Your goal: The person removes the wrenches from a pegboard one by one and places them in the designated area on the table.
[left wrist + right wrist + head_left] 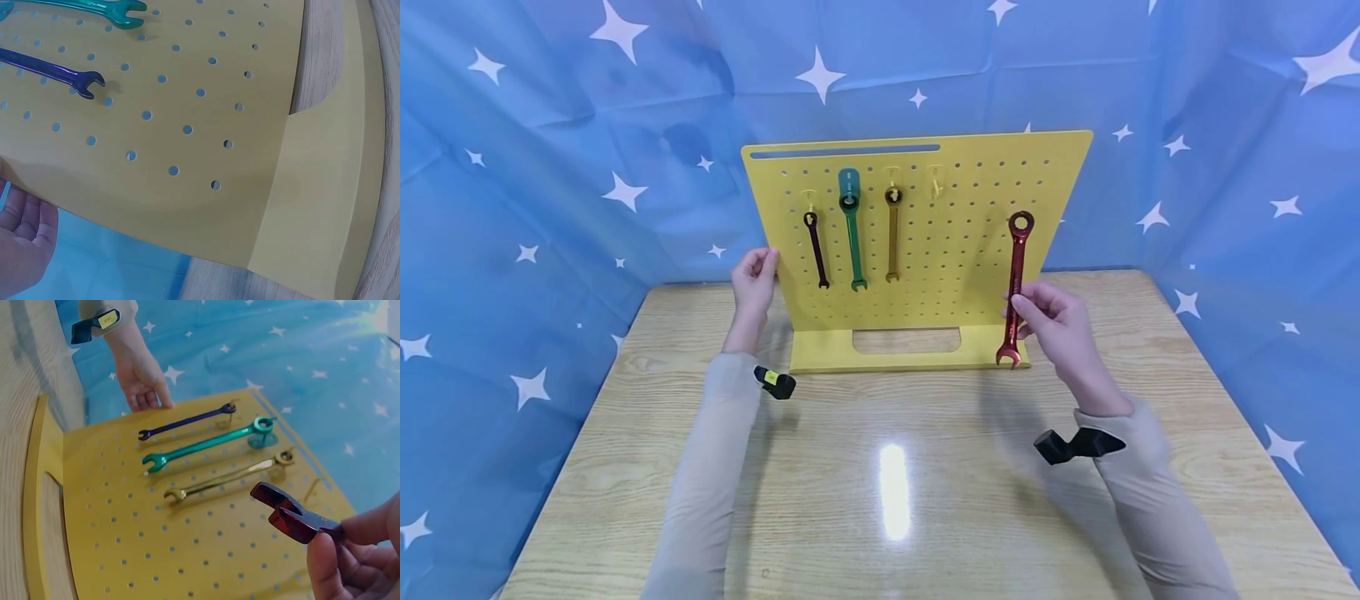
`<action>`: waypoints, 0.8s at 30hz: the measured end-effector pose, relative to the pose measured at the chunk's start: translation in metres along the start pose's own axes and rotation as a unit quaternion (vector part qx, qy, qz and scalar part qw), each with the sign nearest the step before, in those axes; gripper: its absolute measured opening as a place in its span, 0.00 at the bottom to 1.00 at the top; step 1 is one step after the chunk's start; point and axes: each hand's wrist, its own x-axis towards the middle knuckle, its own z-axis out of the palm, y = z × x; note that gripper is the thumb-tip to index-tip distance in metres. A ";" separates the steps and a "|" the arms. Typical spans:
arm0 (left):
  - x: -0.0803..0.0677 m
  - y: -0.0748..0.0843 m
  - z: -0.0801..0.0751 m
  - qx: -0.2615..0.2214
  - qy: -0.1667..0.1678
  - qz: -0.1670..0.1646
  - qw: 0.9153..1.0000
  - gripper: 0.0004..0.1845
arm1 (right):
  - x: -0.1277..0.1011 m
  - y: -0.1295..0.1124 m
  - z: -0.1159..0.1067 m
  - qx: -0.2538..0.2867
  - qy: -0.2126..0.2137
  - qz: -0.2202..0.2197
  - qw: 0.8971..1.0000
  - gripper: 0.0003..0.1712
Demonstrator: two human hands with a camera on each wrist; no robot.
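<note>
A yellow pegboard [970, 275] stands upright on its base. My left hand [754, 283] holds its left edge, the thumb at the front and the fingers behind in the left wrist view. In my right hand [1060, 321] a red combination wrench [1017, 267] is pinched near its middle, ring end up and open end down, before the board's right side. Hung by their ring ends are a purple wrench [817, 250], a green wrench [853, 242] on a teal hook [849, 178], and a gold wrench [892, 237]. Right of them, a yellow hook [936, 185] bears no wrench.
The pegboard's base [820, 354] rests on a wooden table [820, 483], toward its back edge. A blue cloth with white stars [685, 167] hangs behind and at both sides. Black wrist cameras [1078, 446] sit on both sleeves.
</note>
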 end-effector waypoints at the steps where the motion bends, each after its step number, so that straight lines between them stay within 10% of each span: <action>1: 0.000 0.000 0.000 0.001 0.000 0.000 1.000 0.06 | -0.001 0.001 -0.002 0.000 0.002 0.002 1.000 0.10; 24: 0.002 -0.001 0.000 -0.004 0.003 0.004 1.000 0.07 | -0.033 0.038 -0.057 -0.097 0.019 0.068 0.993 0.09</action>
